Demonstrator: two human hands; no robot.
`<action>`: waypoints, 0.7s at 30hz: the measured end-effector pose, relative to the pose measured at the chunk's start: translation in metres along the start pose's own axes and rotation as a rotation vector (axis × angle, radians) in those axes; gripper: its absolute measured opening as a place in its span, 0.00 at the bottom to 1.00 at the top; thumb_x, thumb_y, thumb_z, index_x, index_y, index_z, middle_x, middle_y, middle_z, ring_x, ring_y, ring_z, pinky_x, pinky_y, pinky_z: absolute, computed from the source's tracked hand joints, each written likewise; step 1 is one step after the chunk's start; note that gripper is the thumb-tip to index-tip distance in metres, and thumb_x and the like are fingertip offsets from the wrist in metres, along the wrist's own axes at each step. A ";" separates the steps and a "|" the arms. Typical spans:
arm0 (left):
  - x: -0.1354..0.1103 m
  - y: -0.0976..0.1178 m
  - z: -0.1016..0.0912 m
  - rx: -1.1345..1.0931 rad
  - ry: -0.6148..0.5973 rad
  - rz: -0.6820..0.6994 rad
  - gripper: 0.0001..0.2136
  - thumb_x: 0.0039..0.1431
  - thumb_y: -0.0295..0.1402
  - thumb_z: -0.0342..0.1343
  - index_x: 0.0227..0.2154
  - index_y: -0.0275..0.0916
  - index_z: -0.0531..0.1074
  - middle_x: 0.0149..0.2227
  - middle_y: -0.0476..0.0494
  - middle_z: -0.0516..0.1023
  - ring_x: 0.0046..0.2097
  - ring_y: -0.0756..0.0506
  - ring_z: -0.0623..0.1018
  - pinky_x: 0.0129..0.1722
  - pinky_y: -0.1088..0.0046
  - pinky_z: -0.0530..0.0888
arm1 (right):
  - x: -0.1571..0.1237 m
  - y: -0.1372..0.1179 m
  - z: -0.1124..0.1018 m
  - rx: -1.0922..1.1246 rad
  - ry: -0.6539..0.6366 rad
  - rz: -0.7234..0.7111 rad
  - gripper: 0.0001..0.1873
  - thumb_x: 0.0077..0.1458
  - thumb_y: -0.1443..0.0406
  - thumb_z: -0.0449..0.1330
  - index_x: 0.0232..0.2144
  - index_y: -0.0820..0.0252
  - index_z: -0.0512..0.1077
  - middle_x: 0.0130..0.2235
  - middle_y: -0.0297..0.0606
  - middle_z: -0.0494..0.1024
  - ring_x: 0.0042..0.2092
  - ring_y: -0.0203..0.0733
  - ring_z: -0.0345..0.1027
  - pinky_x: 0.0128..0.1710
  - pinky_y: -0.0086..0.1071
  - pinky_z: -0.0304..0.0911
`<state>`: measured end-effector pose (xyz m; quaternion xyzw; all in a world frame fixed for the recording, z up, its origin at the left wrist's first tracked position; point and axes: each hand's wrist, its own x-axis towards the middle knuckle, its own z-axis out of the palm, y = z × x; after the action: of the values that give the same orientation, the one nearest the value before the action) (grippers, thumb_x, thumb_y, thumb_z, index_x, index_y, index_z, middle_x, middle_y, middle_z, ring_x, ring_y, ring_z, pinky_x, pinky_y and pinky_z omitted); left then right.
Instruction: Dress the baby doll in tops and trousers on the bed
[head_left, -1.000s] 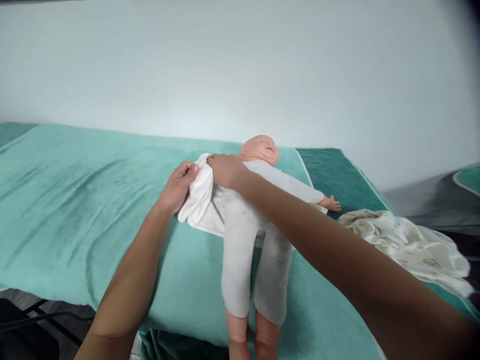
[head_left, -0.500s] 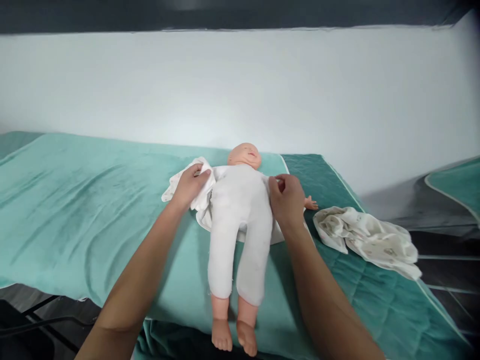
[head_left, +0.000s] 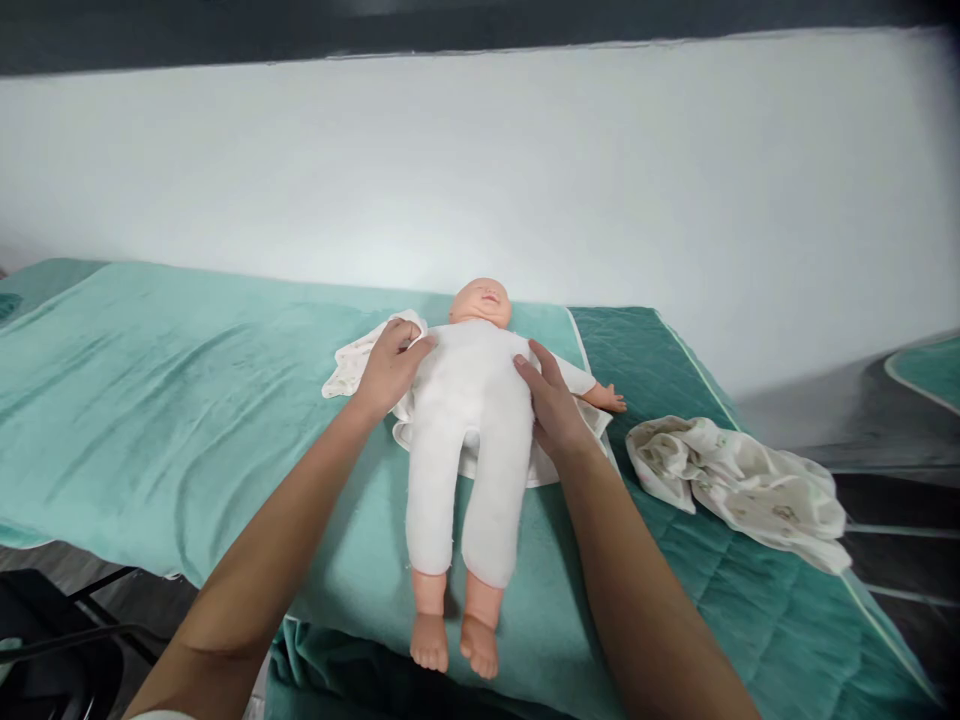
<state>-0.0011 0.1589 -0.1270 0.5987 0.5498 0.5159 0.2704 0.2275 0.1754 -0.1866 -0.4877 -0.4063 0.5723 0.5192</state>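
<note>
A baby doll (head_left: pixel 472 390) in a white body and trousers lies on its back, with its head away from me and its bare feet towards me. My left hand (head_left: pixel 391 368) is closed at its left-side shoulder, thumb against the doll and fingers over a crumpled white baby garment (head_left: pixel 349 372). Part of this garment also lies spread beneath the doll. My right hand (head_left: pixel 556 400) grips the doll's other side, its thumb and a finger on the chest. Beyond that hand the doll's arm (head_left: pixel 600 394) stretches out to the right.
A light green cover (head_left: pixel 187 400) lies on the bed, beside a darker quilted green one (head_left: pixel 757 590). A crumpled white patterned cloth (head_left: pixel 742 490) rests on the right. A white wall (head_left: pixel 480 170) rises behind. At lower left is a black chair (head_left: pixel 60 650).
My right hand has opened from a pinch and moved onto the doll's side, exposing its arm. The left thumb has shifted to the shoulder. The doll sits slightly higher and further left in view.
</note>
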 end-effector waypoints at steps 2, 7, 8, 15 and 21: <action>0.002 0.007 0.001 -0.080 -0.088 0.015 0.16 0.62 0.31 0.55 0.24 0.40 0.53 0.29 0.51 0.57 0.34 0.50 0.62 0.37 0.73 0.62 | -0.001 0.001 0.007 0.086 -0.010 -0.017 0.49 0.49 0.49 0.71 0.69 0.48 0.58 0.62 0.39 0.73 0.60 0.48 0.70 0.58 0.39 0.70; 0.005 0.017 -0.001 -0.148 -0.273 -0.017 0.17 0.62 0.34 0.55 0.23 0.40 0.53 0.26 0.52 0.57 0.30 0.50 0.61 0.32 0.72 0.60 | -0.006 0.003 0.018 0.149 -0.025 0.009 0.48 0.49 0.51 0.72 0.68 0.46 0.58 0.60 0.40 0.75 0.59 0.52 0.71 0.55 0.43 0.74; 0.005 0.015 -0.002 -0.135 -0.259 -0.022 0.16 0.63 0.36 0.55 0.23 0.40 0.55 0.26 0.52 0.60 0.31 0.50 0.64 0.33 0.72 0.62 | -0.006 0.003 0.019 0.145 -0.026 0.024 0.48 0.49 0.51 0.72 0.68 0.46 0.58 0.59 0.40 0.75 0.59 0.53 0.71 0.54 0.44 0.74; -0.034 -0.053 -0.041 0.225 0.069 0.038 0.15 0.69 0.38 0.46 0.51 0.42 0.73 0.55 0.40 0.77 0.57 0.42 0.75 0.57 0.63 0.72 | -0.007 0.004 0.019 0.110 -0.028 0.020 0.48 0.48 0.49 0.71 0.67 0.44 0.59 0.59 0.39 0.76 0.60 0.54 0.71 0.52 0.44 0.76; -0.063 -0.101 -0.090 1.017 0.117 -0.138 0.30 0.62 0.33 0.51 0.68 0.36 0.60 0.68 0.30 0.65 0.66 0.28 0.66 0.63 0.46 0.66 | -0.007 0.002 0.022 0.161 -0.010 0.075 0.48 0.49 0.51 0.70 0.68 0.44 0.57 0.61 0.38 0.74 0.59 0.53 0.72 0.51 0.43 0.76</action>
<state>-0.1136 0.1033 -0.2079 0.5868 0.7836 0.1972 -0.0527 0.2058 0.1689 -0.1836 -0.4561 -0.3430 0.6247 0.5329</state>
